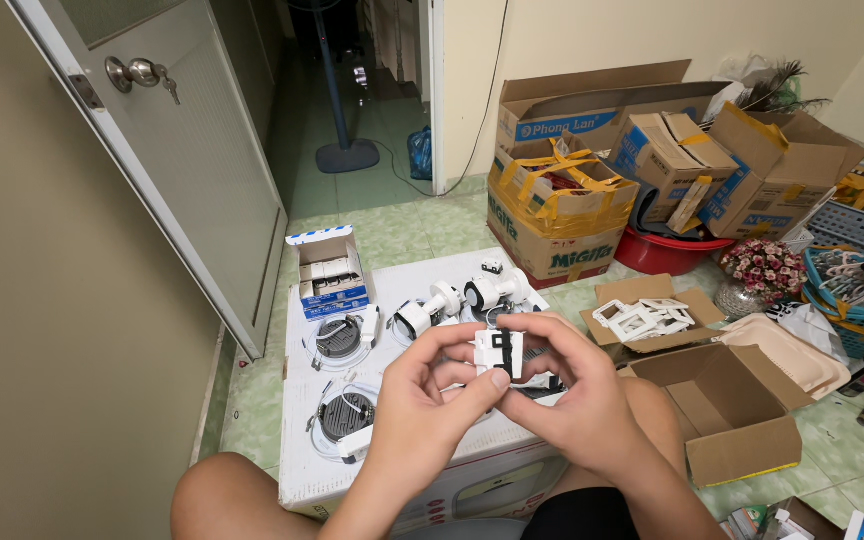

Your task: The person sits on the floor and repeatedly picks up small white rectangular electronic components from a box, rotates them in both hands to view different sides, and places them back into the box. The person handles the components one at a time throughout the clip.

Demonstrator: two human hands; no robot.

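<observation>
Here the person is sitting on the tiled floor (pixel 402 225) and holding a small white part (pixel 499 352) with a black insert up over a large white box (pixel 392 470) that is serving as a tabletop. The left hand (pixel 420 400) is pinching it from below, thumb and fingers closed on its left edge; the right hand (pixel 572 395) is gripping its right side, fingers curled over the top. The part is looking like light, rigid moulded plastic, probably smooth and a little slippery, with thin tabs that could snap, so the outer edges are seeming the safest hold, not the black middle.

On the box, two round downlights (pixel 340 375) are lying to the left, and white spotlights (pixel 457 298) are standing just behind the hands. A small blue-and-white carton (pixel 329 272) is sitting open at the far left corner. To the right, a flat cardboard tray of white frames (pixel 642 318) and an empty open carton (pixel 732 410) are resting on the floor. Further back, stacked cartons (pixel 592 170) and a red basin (pixel 667 252) are crowding the wall; a door (pixel 172 150) is standing ajar.
</observation>
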